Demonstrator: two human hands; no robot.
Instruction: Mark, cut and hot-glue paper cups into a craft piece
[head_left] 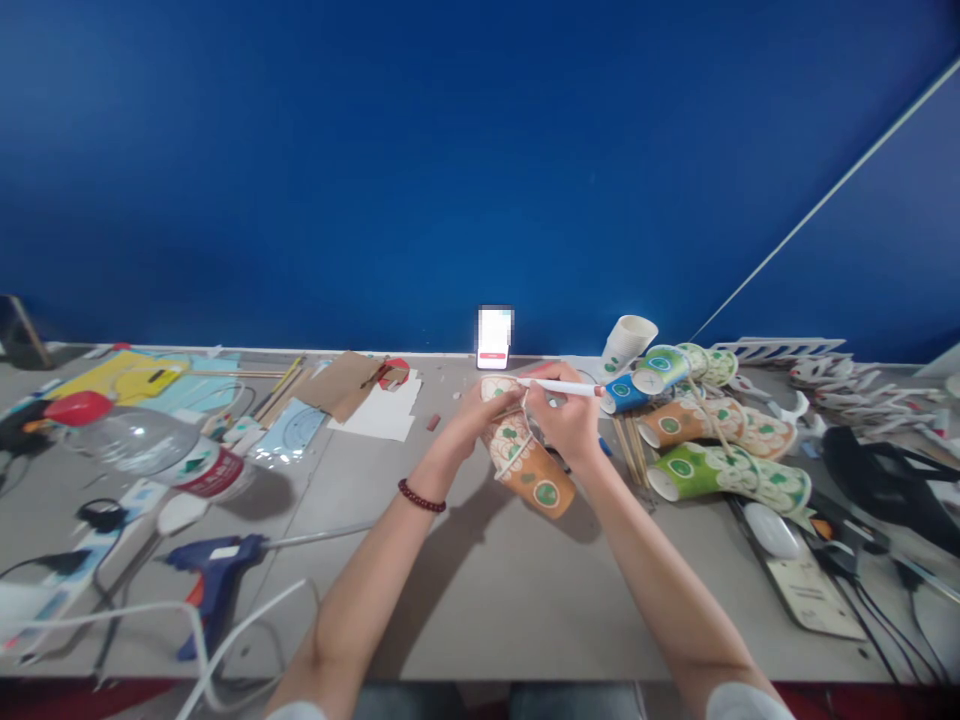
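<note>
just below the frame's centre, my left fingers [501, 404] grip the paper cups [537, 482], long axis slanting down rightward; my right fingers [541, 410] pinch a white pen [564, 387], its tip near the cups' upper end.

We've got a paper-cup stack [534, 477] in the L hand [480, 415], tilted w/ its orange-brown end low, to the R & nearer us; that end bears a round green logo, & the upper pt is whitish w/ brown linework & green leaf-like marks. We've also got a slim white pen-like tool [562, 387] in the R hand [568, 422], approx. level, its L end just beside the stack's upper end; can't tell if they touch.
</note>
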